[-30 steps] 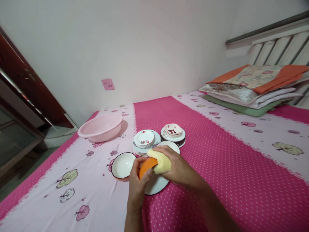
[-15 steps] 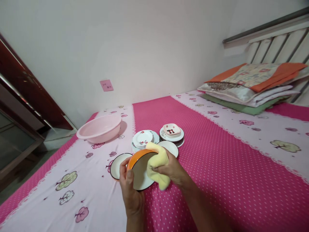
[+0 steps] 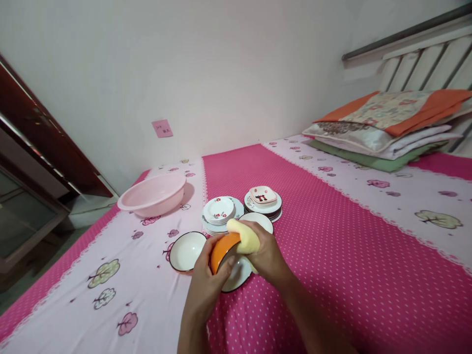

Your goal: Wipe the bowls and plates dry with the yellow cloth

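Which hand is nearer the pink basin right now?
Left. The left hand, gripping the orange bowl, is to the basin's right and closer to the camera. The right hand, holding the yellow cloth, lies farther right.

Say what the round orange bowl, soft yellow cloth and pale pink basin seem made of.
Round orange bowl: glossy, perhaps glazed ceramic or enamel, by its sheen and dark rim. Soft yellow cloth: matte, perhaps fleecy fabric, bunched in the right hand. Pale pink basin: probably smooth plastic, by its even colour.
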`<state>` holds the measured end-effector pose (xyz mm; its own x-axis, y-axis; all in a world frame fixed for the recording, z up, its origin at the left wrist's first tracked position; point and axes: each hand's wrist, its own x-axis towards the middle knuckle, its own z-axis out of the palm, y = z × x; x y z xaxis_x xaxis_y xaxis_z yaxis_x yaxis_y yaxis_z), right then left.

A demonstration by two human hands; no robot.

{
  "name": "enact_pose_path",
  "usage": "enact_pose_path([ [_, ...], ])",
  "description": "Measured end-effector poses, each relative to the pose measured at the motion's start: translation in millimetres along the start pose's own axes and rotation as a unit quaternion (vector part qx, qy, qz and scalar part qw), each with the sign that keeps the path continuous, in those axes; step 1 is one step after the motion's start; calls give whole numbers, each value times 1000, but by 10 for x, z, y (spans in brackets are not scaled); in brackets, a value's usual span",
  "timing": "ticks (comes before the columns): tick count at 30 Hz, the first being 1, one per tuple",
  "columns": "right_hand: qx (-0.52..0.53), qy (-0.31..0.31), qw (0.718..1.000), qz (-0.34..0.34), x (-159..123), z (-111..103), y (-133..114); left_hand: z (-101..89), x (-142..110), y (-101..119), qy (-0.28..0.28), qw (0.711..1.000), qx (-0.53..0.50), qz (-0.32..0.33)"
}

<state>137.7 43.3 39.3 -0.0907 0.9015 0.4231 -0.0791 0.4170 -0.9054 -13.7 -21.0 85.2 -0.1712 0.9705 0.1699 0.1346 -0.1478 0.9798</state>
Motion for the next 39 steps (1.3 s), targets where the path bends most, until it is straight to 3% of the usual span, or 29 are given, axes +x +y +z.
enact_pose_path([
  [2,-96,-40,992,-72,-17,-14,-79,-17,10,-13,-3,1000,24,-2],
  [4,-132,-57,984,-100,-23,6,-142,-24,21,-42,13,999,31,2],
  [11,-109,-62,989,-75,17,35,-276,-27,20,-106,85,995,-24,45],
  [16,76,-37,994,66,40,27,-200,-20,11,-200,129,984,-101,70],
  [21,301,-17,937,176,-21,295,-74,102,-6,-213,196,951,-222,90],
  [24,341,4,920,193,-91,516,-26,173,-14,-192,226,940,-233,105],
  [27,309,28,934,178,-102,569,34,163,-3,-183,208,954,-184,111],
  [32,219,64,964,135,-1,248,21,28,12,-74,91,992,-40,75],
  [35,87,17,995,43,17,66,-111,-30,-7,27,38,998,34,38],
  [37,-11,-27,999,-21,5,15,-194,-43,-18,64,27,998,51,19],
  [39,-51,-49,997,-42,-8,7,-249,-45,-19,68,34,998,45,11],
])
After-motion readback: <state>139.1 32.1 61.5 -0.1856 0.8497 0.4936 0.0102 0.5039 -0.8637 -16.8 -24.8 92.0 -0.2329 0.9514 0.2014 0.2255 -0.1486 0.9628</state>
